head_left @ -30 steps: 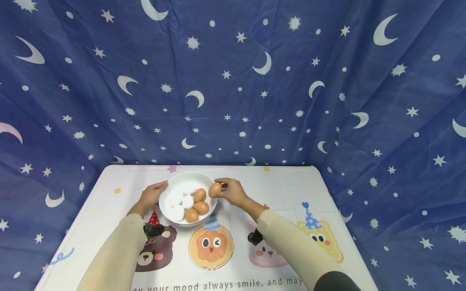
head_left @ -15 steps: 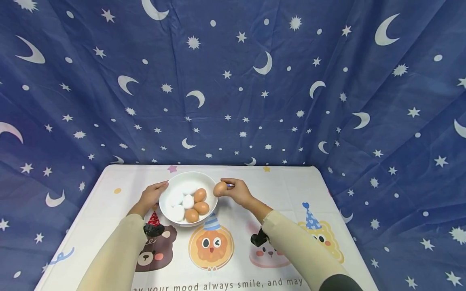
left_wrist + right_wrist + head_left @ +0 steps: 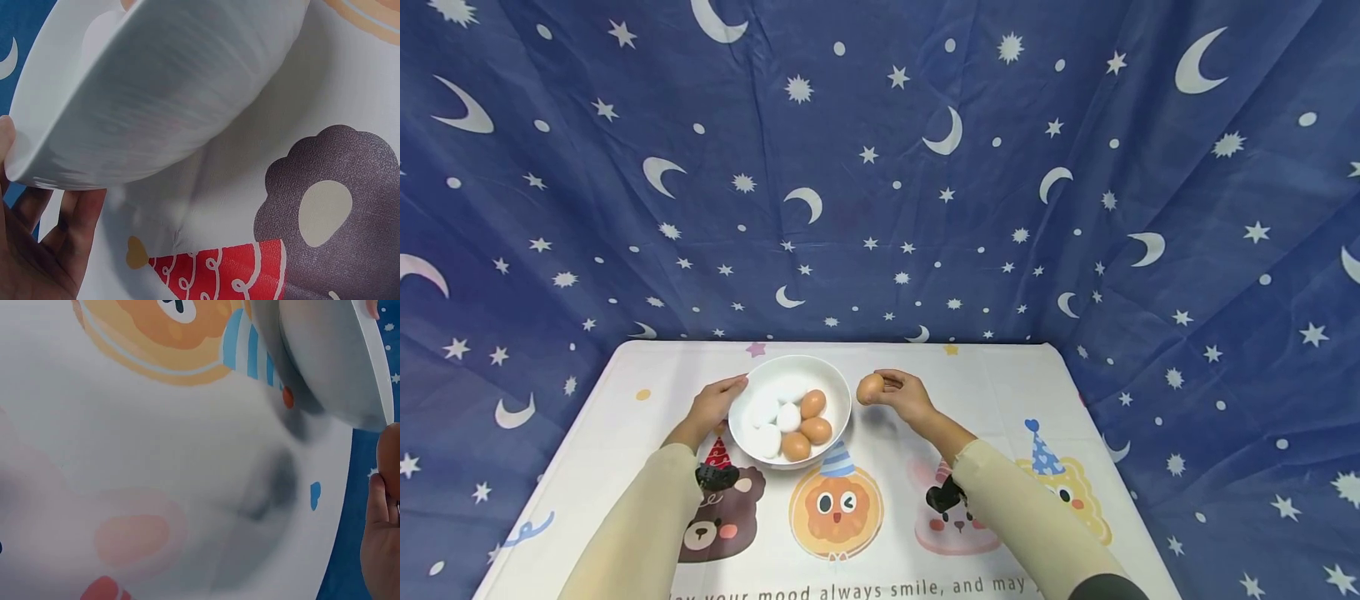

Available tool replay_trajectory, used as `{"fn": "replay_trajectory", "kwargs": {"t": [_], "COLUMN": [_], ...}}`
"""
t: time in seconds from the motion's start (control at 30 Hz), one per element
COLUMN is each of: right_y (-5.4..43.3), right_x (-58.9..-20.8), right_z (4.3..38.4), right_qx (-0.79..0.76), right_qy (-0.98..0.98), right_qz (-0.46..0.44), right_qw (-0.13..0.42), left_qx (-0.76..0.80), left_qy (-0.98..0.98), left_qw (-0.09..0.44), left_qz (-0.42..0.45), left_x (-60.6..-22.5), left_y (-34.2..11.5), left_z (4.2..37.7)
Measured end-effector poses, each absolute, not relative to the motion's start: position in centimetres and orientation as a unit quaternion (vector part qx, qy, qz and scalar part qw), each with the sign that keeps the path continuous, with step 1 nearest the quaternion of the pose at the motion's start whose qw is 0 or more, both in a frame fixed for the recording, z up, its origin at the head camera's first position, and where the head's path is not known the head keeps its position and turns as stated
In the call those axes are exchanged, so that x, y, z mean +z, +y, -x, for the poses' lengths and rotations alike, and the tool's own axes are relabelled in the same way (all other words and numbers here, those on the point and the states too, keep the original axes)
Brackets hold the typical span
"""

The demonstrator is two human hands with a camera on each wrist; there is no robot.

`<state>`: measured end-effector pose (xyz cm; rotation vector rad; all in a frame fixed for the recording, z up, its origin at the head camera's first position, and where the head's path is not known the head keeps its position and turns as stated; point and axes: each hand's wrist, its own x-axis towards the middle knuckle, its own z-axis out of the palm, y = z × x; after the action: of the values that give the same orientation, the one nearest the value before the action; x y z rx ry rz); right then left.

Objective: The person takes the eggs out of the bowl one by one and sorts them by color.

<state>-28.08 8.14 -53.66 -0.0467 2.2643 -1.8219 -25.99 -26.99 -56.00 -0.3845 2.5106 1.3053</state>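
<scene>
In the head view, a white bowl (image 3: 775, 377) stands on the table with three brown eggs (image 3: 816, 431) and several white eggs (image 3: 788, 417) inside. My left hand (image 3: 709, 407) grips its left rim; in the left wrist view the thumb lies over the rim and the fingers (image 3: 81, 215) bend beneath the bowl wall (image 3: 162, 100). Just off the bowl's right side, my right hand (image 3: 910, 398) pinches another brown egg (image 3: 869, 389) above the table. That egg (image 3: 390, 459) is partly cut off at the right wrist view's edge.
A white tablecloth (image 3: 1000, 383) printed with cartoon faces, party hats and lettering covers the table. Behind it and along both sides hangs a dark blue curtain (image 3: 850, 208) with moons and stars. Dark wrist straps (image 3: 718, 477) show at both sleeves.
My right hand has moved right with the brown egg, from the bowl's right rim to a spot clear of it. The left hand and the bowl keep their places.
</scene>
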Motion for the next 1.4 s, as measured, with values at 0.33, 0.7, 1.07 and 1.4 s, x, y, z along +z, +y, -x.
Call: {"fn": "replay_trajectory", "kwargs": {"t": [0.33,0.7,1.07,1.4], "right_y": [9.6,10.5,11.4,11.9], "right_x": [-54.8,-56.4,-57.3,-58.2], "right_z": [28.5,29.1,30.2,31.2], "right_qx": [-0.651,-0.690,-0.691,-0.679], "right_qy": [0.748,0.707,0.703,0.712], "right_qz": [-0.041,-0.067,-0.095,-0.101], "right_qw": [0.124,0.138,0.141,0.144], "left_qx": [0.461,0.462,0.467,0.468], "left_qy": [0.867,0.866,0.862,0.862], "left_qw": [0.138,0.139,0.134,0.134], "left_qz": [0.130,0.129,0.141,0.138], "left_x": [-55.6,-55.4,-55.7,-55.8], "left_y": [-26.9,-26.9,-27.0,-27.1], "left_z": [25.6,25.5,25.6,25.6]}}
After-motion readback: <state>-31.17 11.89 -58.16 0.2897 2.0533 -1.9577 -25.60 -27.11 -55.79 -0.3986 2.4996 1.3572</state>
